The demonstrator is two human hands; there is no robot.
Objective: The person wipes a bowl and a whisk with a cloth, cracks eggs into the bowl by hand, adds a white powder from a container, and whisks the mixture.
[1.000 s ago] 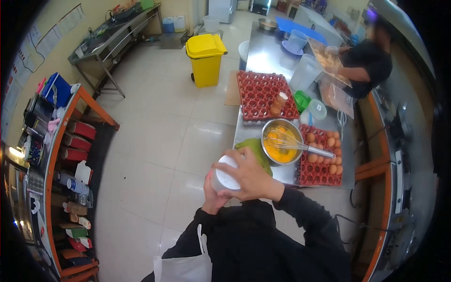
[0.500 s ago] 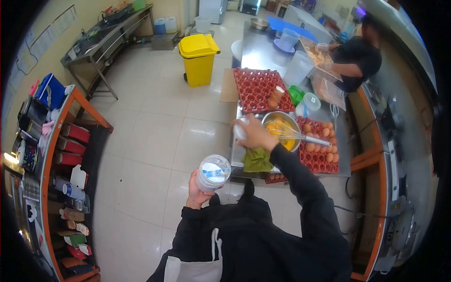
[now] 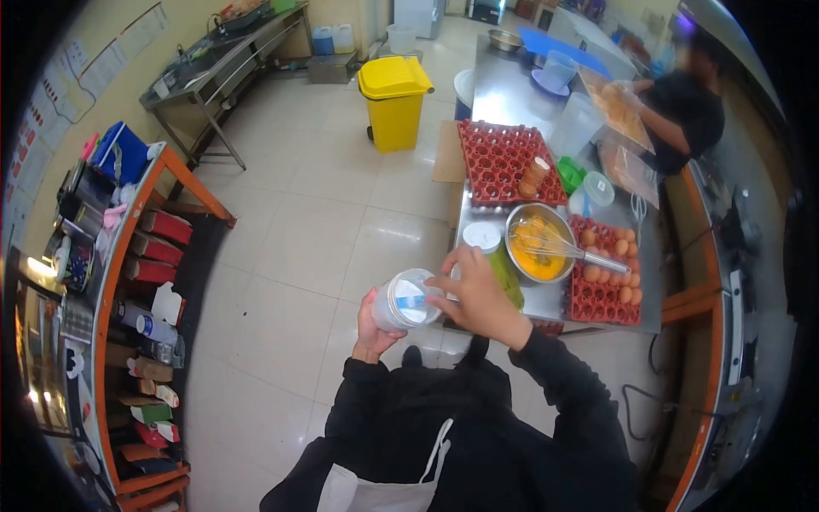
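My left hand [image 3: 372,328] is wrapped round a clear plastic jar [image 3: 391,312], held over the floor in front of the table. White contents and a blue strip [image 3: 411,301] show inside it. My right hand [image 3: 478,299] is at the jar's mouth, thumb and forefinger apart and pointing in toward the blue strip. Just beyond that hand, a white round lid-like piece [image 3: 482,235] lies on the table beside a green cloth [image 3: 507,277]. To its right stands a metal bowl [image 3: 559,215] of beaten egg [image 3: 537,266], with a whisk [image 3: 601,258] resting across it.
An egg tray [image 3: 601,307] with several brown eggs lies right of the bowl. Behind, another red tray [image 3: 503,158] carries stacked shells [image 3: 534,177]. A co-worker [image 3: 687,102] handles a bag across the steel table [image 3: 503,85]. A yellow bin [image 3: 395,107] stands on the floor.
My right hand has moved from the table's left edge down to the jar, leaving the white round piece on the table. The view has shifted, and the jar is tilted toward my right hand.
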